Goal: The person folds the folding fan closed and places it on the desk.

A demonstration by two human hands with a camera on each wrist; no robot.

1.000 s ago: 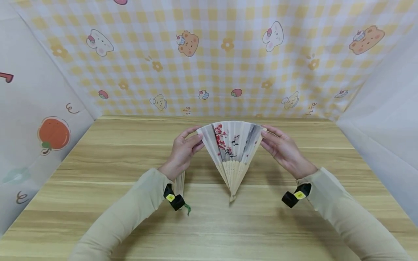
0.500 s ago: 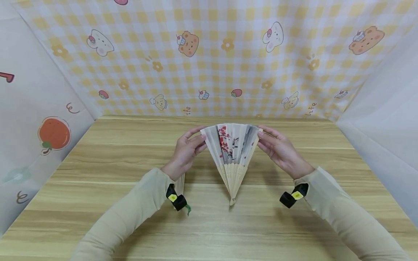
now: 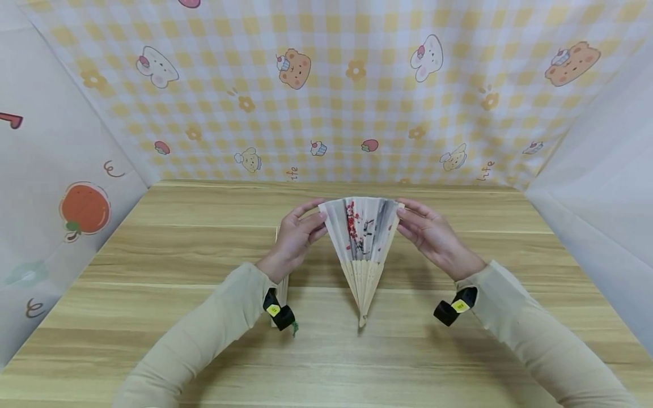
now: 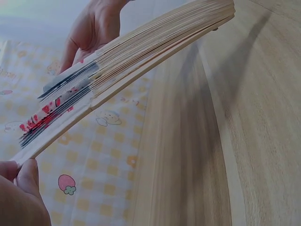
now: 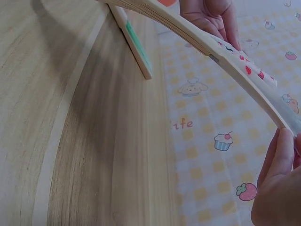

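A partly spread folding fan (image 3: 363, 232), white with red blossoms and grey brushwork on pale wooden ribs, is held up over the table with its pivot end toward me. My left hand (image 3: 293, 238) pinches its left outer edge near the top corner. At the opposite top corner, my right hand (image 3: 433, 235) pinches the right outer edge. The left wrist view shows the fan's ribs (image 4: 160, 42) stacked edge-on with the leaf in pleats. Under my left wrist lies a second, folded fan (image 3: 282, 292), partly hidden, with a green tassel (image 3: 295, 327); its green part (image 5: 136, 42) shows in the right wrist view.
The wood-grain table (image 3: 388, 368) spreads beneath both arms. A yellow checked cloth (image 3: 336, 113) with cartoon prints hangs behind its far edge. White sheets (image 3: 51, 170) stand at the left and right sides.
Both hands have moved toward each other, and the fan between them has narrowed. The fan has also come slightly lower in the head view. The folded fan has stayed in place.
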